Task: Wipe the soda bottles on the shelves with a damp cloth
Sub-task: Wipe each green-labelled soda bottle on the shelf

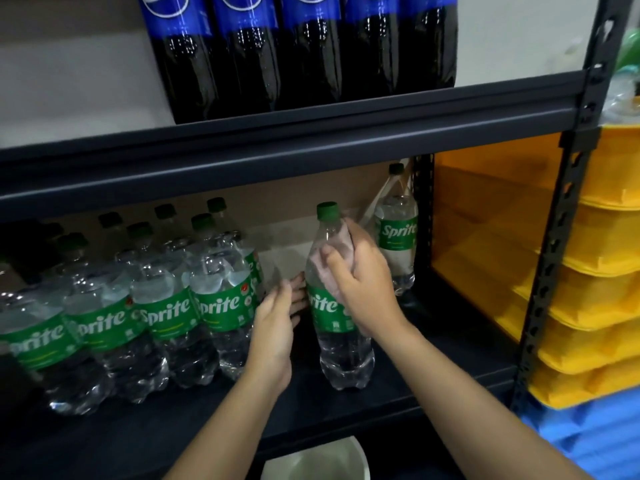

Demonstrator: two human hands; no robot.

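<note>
A person's right hand [360, 271] is gripping the upper body of a full, likely heavy and slippery Sprite bottle [337, 306] standing on the dark shelf [433, 358], while the left hand [277, 323], fingers relaxed, is touching its labelled waist; no cloth is visible.

Glossy clear plastic Sprite bottle [341, 306], matt dark shelf [311, 133], probably metal, and smooth yellow plastic trays [595, 306].
</note>
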